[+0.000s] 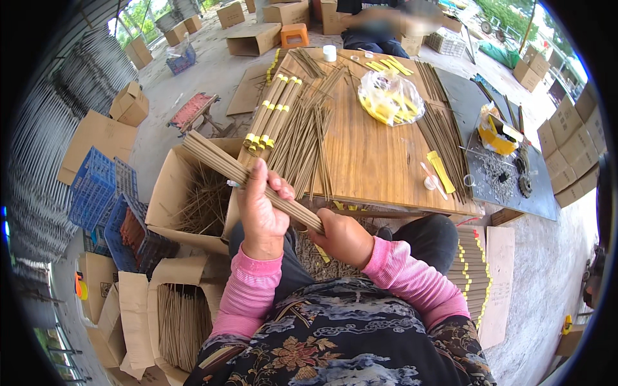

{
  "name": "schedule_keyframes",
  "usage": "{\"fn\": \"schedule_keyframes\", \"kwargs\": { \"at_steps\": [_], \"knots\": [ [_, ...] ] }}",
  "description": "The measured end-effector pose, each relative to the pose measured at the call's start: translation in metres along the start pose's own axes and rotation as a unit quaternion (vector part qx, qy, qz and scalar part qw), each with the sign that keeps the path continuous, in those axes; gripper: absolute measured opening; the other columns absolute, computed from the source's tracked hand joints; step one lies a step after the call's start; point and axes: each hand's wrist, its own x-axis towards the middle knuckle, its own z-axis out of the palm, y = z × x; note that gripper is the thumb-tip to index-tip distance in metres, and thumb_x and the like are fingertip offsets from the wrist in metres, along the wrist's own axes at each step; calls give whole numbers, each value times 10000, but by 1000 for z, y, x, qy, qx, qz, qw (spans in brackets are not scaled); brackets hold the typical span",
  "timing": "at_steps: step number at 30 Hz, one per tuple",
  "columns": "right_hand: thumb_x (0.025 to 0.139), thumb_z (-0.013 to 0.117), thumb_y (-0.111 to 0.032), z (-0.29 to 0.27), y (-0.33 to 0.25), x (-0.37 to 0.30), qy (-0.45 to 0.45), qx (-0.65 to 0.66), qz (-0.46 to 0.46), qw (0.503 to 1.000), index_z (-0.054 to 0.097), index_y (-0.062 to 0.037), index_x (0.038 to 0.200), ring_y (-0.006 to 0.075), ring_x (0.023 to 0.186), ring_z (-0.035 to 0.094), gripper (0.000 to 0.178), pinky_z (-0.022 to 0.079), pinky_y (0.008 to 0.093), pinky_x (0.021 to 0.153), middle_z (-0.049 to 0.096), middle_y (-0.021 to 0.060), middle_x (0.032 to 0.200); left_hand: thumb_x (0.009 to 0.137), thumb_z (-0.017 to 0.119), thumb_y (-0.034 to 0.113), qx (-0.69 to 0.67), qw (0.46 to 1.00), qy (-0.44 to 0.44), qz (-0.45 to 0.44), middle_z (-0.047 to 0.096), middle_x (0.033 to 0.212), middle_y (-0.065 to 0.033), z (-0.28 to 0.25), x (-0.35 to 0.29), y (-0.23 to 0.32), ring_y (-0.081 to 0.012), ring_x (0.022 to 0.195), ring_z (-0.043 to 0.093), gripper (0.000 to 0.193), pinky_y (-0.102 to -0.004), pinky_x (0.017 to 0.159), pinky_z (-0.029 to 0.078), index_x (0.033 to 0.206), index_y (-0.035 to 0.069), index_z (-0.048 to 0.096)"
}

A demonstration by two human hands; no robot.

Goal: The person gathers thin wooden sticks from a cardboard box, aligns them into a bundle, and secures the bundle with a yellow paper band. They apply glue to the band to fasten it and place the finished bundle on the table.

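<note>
The stick bundle [219, 158] bars the near left corner, but the wooden tabletop [367, 161] lies open before the plastic bag [391, 98].

Right carton stack [566, 149]: dark printed marks on the sides, too small to read.
Lower-left carton [96, 273]: small dark printed marks, unclear.
Readable words or numbers: none.

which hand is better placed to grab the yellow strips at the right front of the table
Probably the right hand: it is nearer the yellow strips and holds the lower end of the brown stick bundle, while the left hand grips it further along.
</note>
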Motion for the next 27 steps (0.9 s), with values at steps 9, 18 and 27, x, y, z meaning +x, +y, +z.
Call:
{"fn": "schedule_keyframes", "kwargs": {
  "at_steps": [9, 18, 27],
  "knots": [
    [779, 636, -260, -7, 3, 0, -144, 199, -49, 968, 497, 28, 827, 284, 525, 556, 323, 451, 366, 522, 543, 174, 617, 899, 483, 313, 30, 994, -105, 10, 353, 517, 41, 1, 0, 13, -54, 394, 318, 282, -203, 355, 303, 682, 134, 457],
    [794, 624, -265, 1, -3, -2, -76, 154, -5, 985, 512, 14, 848, 242, 584, 568, 305, 446, 343, 569, 555, 168, 652, 892, 492, 311, 13, 994, -108, -32, 447, 601, 0, -2, -5, 2, -111, 481, 428, 233, -254, 467, 380, 770, 115, 465],
    [750, 678, -305, -16, -10, 2, -93, 203, 10, 975, 516, 4, 860, 235, 653, 574, 366, 459, 333, 609, 571, 137, 736, 877, 516, 337, 19, 991, -129, -41, 474, 577, -35, -6, -11, -5, -148, 498, 475, 339, -278, 472, 415, 669, 72, 476]
  ]
}}
